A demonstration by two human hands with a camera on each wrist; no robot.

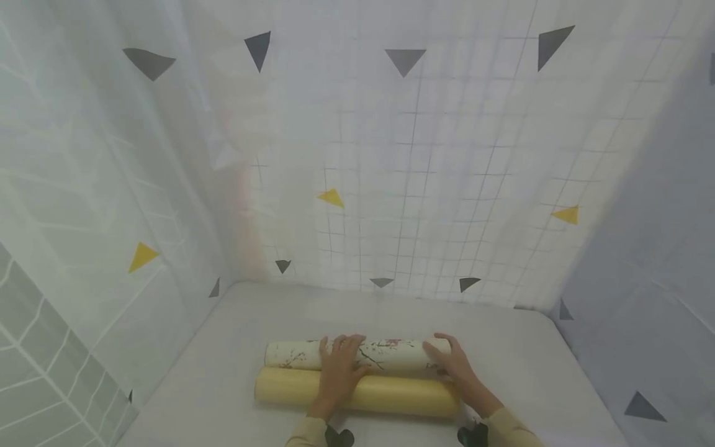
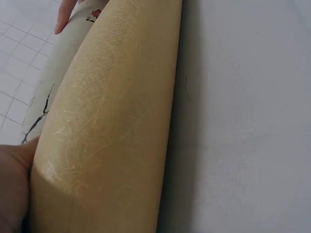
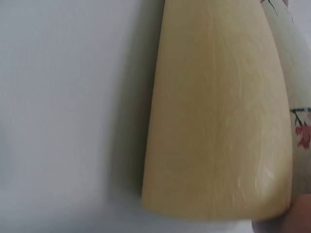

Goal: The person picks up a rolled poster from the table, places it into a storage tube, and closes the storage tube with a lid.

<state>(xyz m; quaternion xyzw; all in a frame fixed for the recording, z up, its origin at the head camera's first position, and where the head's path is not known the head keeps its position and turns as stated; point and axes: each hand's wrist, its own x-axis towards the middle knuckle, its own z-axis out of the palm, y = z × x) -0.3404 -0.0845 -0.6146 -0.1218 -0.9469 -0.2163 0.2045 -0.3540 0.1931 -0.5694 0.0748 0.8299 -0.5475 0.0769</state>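
Two rolls lie side by side on a white surface. The farther one is a white wallpaper roll (image 1: 402, 355) printed with dark branches and red blossoms. Against its near side lies a plain yellow roll (image 1: 402, 395), whose creased, shiny skin fills much of both wrist views. My left hand (image 1: 339, 371) reaches over the yellow roll and grips the white one near its middle, fingers over the top and thumb on the near side. At the right end, my right hand (image 1: 455, 363) holds the white roll between thumb and fingers. Its palm side is hidden.
The white surface (image 1: 503, 347) extends around the rolls. Behind it rises a pale, grid-lined sheet (image 1: 436, 186) with grey and yellow triangles. Similar patterned sheets, a left one (image 1: 112, 186) and a right one (image 1: 659, 267), close off the sides.
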